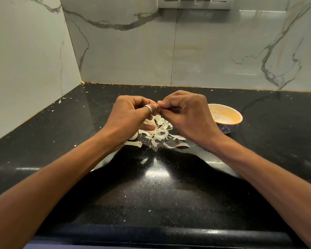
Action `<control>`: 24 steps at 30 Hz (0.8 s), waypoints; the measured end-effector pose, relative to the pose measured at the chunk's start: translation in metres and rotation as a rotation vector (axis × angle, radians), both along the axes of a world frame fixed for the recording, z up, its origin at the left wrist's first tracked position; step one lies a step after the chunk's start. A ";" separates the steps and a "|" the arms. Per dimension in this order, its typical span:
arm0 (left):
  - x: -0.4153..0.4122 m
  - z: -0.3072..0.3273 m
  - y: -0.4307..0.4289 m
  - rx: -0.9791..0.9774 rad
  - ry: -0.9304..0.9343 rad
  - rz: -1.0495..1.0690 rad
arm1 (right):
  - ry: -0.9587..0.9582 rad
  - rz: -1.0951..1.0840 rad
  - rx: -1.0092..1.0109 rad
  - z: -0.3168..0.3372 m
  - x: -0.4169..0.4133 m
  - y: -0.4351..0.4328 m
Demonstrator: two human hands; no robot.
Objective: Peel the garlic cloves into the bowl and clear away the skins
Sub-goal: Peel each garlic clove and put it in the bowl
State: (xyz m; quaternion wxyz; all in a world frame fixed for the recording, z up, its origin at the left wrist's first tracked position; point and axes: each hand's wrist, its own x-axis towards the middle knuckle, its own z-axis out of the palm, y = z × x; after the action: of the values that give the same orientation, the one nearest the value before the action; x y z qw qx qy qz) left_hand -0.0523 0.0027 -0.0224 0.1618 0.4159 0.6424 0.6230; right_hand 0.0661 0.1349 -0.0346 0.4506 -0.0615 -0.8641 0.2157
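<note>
- Both hands meet over the black counter (151,194), directly above the pile of skins (158,130). I judge that is on purpose, so whatever comes off falls onto the heap and does not scatter.
- The left hand (131,114) has its fingers curled in, and the thumb and first fingers pinch a small pale garlic clove (158,103). Most of the clove is hidden behind the fingertips, so I cannot tell how much skin is on it.
- A metal ring (149,108) sits on one digit of the left hand, close to the pinch.
- The right hand (185,117) is curled just as tightly, with its thumb and forefinger closed on the other end of the same clove. This looks to me like the pulling side, with the left hand as the anchor.
- Both wrists are raised off the counter and the forearms angle inward, so the knuckles face up and the fingertips touch in the middle.
- The bowl (238,114) stands just beside the right hand, partly hidden by it. That makes a short reach for dropping a bare clove, though I cannot tell whether any lie inside.
- What looks like one unpeeled clove (133,137) lies on the counter under the left hand, at the edge of the pile.
- Small skin flecks are spread across the counter towards the marble wall (205,51), so by my reckoning the clearing-up is not yet begun.
</note>
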 end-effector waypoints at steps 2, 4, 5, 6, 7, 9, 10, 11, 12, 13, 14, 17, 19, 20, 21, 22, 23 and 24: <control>0.000 -0.001 0.000 -0.003 0.008 0.008 | -0.006 -0.004 0.006 -0.001 0.000 -0.001; -0.001 -0.001 0.000 -0.007 0.017 0.016 | -0.012 -0.005 -0.008 -0.002 0.000 -0.002; 0.000 -0.001 0.001 -0.008 0.019 0.018 | -0.017 0.000 -0.018 -0.002 -0.001 -0.003; -0.001 -0.001 0.000 -0.010 0.018 0.020 | -0.023 0.007 -0.031 -0.002 -0.001 -0.004; -0.001 -0.001 0.000 -0.011 0.012 0.020 | -0.030 0.017 -0.054 -0.001 -0.001 -0.005; -0.001 -0.001 0.000 -0.014 -0.012 0.015 | -0.054 0.050 -0.152 0.001 0.000 -0.006; -0.001 0.000 0.000 -0.014 -0.030 0.011 | -0.067 0.075 -0.221 0.002 0.000 -0.006; -0.001 0.000 0.001 -0.014 -0.049 0.008 | -0.073 0.103 -0.298 0.004 0.000 -0.006; -0.001 0.001 0.001 -0.013 -0.064 0.005 | -0.071 0.134 -0.379 0.005 -0.001 -0.005; -0.001 0.001 0.001 -0.013 -0.073 0.003 | -0.064 0.166 -0.458 0.006 -0.001 -0.004; -0.001 0.002 0.001 -0.015 -0.079 -0.001 | -0.057 0.196 -0.528 0.007 0.000 -0.004; 0.000 0.003 0.001 -0.020 -0.093 -0.007 | -0.050 0.265 -0.677 0.008 0.001 -0.005; 0.000 0.003 0.000 -0.026 -0.096 0.005 | -0.041 0.290 -0.744 0.010 0.003 -0.005; 0.000 0.004 0.000 -0.029 -0.095 0.012 | -0.035 0.299 -0.765 0.010 0.003 -0.004; -0.001 0.004 0.000 -0.030 -0.095 0.019 | -0.032 0.304 -0.776 0.011 0.003 -0.004; -0.001 0.004 0.000 -0.030 -0.095 0.023 | -0.031 0.302 -0.777 0.011 0.004 -0.004; -0.001 0.004 0.000 -0.030 -0.091 0.025 | -0.033 0.296 -0.770 0.011 0.004 -0.004; -0.001 0.004 0.000 -0.030 -0.080 0.026 | -0.039 0.287 -0.759 0.011 0.004 -0.004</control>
State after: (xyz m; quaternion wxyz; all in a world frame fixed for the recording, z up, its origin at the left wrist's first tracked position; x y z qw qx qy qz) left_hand -0.0530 0.0022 -0.0184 0.1852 0.3798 0.6501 0.6315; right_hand 0.0696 0.1313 -0.0240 0.3449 -0.1061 -0.7313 0.5788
